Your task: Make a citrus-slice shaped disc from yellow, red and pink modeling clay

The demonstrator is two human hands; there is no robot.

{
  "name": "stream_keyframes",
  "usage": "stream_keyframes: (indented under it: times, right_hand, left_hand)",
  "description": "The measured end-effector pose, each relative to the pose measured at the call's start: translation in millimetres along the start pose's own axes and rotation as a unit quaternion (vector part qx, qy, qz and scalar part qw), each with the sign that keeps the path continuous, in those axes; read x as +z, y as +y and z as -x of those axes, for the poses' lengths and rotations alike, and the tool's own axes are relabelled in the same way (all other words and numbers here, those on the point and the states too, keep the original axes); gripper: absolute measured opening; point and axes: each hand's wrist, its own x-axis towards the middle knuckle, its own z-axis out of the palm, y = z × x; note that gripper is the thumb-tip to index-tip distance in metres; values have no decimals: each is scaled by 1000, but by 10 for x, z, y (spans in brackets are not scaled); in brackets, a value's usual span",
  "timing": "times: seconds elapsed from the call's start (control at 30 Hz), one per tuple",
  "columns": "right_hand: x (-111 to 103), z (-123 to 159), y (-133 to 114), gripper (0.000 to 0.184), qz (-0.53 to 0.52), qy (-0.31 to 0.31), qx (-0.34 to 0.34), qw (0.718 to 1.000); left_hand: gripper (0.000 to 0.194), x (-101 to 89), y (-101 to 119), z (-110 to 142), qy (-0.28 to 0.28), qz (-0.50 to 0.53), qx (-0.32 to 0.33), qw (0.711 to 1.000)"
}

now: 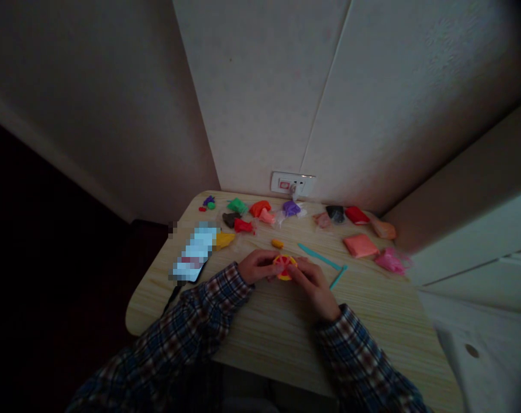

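Observation:
Between both hands, above the near middle of the table, is a small round clay disc (285, 267) with a yellow rim and red wedges split by paler lines, like a citrus slice. My left hand (260, 266) grips its left side, thumb on the edge. From the right, my right hand (310, 279) holds it too, with the thumb or a finger pressed on its face. The undersides of the fingers are hidden. Just beyond the hands lies a small orange-yellow clay lump (277, 243). Blue-green modelling tools (319, 256) rest right of it.
Bagged clay packs line the back, among them green (237, 205), purple (291, 208) and red (357, 215). A salmon block (360, 245) and a pink pack (390, 261) lie right. A phone (196, 251) with a blurred screen lies left. A wall socket (293, 183) holds a plug.

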Motion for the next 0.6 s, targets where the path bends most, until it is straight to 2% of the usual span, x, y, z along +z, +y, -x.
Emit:
stream_keyframes:
  times: [0.17,0.6]
  right_hand:
    - [-6,-1,-34,42,-5,-13,0,1000]
    - [18,1,-13,43,15,19,-14,1000]
  left_hand:
    - [46,10,13,10,-16,6,-4,1000]
    - [49,40,21,-9,-9,3,-15,1000]
